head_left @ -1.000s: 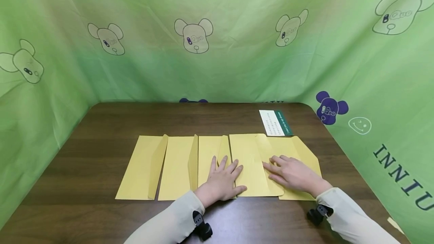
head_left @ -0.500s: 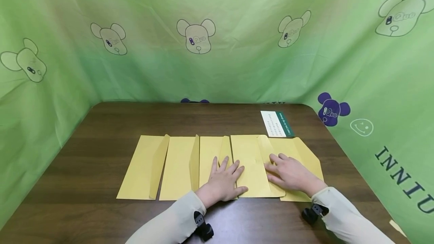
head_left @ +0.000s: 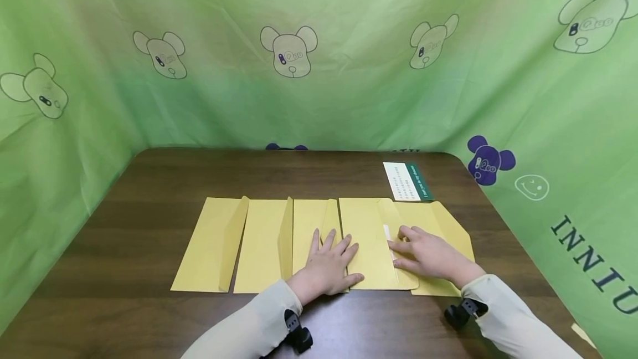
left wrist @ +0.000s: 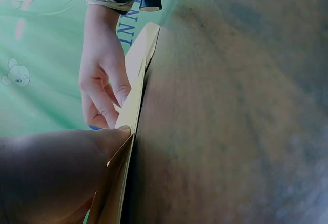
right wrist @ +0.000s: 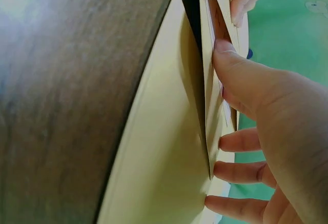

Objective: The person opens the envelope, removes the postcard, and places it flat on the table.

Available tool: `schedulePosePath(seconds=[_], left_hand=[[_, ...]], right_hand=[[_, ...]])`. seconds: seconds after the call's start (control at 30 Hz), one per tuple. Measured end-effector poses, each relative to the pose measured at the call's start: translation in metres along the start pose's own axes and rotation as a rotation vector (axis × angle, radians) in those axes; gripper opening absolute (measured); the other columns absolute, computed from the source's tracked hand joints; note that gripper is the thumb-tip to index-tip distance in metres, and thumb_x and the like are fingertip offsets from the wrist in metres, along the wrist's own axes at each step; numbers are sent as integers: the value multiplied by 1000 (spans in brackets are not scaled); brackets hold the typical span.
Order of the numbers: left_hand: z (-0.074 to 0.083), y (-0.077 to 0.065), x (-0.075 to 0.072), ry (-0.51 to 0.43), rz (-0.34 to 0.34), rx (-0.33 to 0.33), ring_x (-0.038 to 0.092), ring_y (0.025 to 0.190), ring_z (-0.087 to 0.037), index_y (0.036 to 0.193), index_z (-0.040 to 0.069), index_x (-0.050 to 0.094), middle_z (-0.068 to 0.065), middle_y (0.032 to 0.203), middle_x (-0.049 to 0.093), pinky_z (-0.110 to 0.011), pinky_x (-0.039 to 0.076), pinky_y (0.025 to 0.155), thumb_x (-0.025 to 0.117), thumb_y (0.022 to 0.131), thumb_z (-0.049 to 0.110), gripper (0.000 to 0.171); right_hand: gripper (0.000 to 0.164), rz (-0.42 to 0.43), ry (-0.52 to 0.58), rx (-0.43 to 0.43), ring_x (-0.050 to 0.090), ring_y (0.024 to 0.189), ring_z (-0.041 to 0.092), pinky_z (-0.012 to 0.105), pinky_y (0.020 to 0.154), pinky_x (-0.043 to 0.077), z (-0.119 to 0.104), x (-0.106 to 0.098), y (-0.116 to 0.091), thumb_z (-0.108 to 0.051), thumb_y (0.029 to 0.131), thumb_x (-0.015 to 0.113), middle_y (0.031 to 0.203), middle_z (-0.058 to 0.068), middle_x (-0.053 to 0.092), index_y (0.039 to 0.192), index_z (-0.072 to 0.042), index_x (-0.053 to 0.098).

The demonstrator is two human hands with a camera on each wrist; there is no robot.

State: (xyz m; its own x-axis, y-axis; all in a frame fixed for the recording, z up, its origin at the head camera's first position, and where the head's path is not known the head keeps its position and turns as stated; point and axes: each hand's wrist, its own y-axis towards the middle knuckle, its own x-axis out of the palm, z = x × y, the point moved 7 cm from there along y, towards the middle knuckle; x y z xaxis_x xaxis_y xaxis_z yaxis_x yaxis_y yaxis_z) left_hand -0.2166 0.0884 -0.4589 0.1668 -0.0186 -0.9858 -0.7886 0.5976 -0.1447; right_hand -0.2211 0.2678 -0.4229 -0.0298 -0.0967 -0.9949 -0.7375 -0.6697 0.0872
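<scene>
A row of several yellow envelopes lies across the table, flaps toward the right. My left hand (head_left: 326,267) rests with fingers spread over the third envelope (head_left: 305,218) and the left edge of the fourth envelope (head_left: 364,226). At that fourth envelope's mouth, my right hand (head_left: 431,254) pinches a white card (head_left: 386,232), of which a narrow strip shows; the rest is hidden inside. In the right wrist view, the thumb and index finger of the right hand (right wrist: 256,96) are at the opening, while its other fingers touch the flap (right wrist: 209,116).
A white and green printed card (head_left: 406,181) lies behind the envelopes at the right. The fifth envelope (head_left: 448,226) is partly under the fourth one's flap. Two more envelopes, including the leftmost envelope (head_left: 206,248), lie left. Green curtains (head_left: 214,109) surround the brown table (head_left: 124,248).
A white strip of card has come into view at the fourth envelope's mouth beside the right fingers. The left hand has stayed in place.
</scene>
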Motion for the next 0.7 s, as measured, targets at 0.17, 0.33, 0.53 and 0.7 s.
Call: schedulePosePath(seconds=[0.17,0.33,0.53,0.7], left_hand=[[0,-1,-3,-8,-2,3,21,149,-30,156,27,36,5,161,29,-59,10,117,40,97,66,70],[1,-2,-3,-15,6,5,22,148,-30,155,27,37,5,161,30,-59,10,117,41,97,66,70],[0,-2,-4,-17,15,0,22,149,-30,155,28,38,6,160,31,-59,10,117,42,97,66,69],[1,-2,-4,-12,8,-2,21,149,-30,155,28,37,5,161,30,-59,9,117,41,97,66,69]], right_hand=[[43,-18,20,43,49,83,14,35,70,50,3,1,-1,-37,91,72,98,0,51,123,-8,72],[45,-24,22,56,50,84,14,36,71,50,4,3,-4,-38,91,72,100,1,53,124,-8,71],[43,-10,13,91,48,84,15,35,71,48,4,6,-3,-35,89,73,99,-1,52,124,-9,72],[34,36,58,188,50,88,20,40,74,44,6,7,-5,-28,91,71,103,3,56,120,-10,74]])
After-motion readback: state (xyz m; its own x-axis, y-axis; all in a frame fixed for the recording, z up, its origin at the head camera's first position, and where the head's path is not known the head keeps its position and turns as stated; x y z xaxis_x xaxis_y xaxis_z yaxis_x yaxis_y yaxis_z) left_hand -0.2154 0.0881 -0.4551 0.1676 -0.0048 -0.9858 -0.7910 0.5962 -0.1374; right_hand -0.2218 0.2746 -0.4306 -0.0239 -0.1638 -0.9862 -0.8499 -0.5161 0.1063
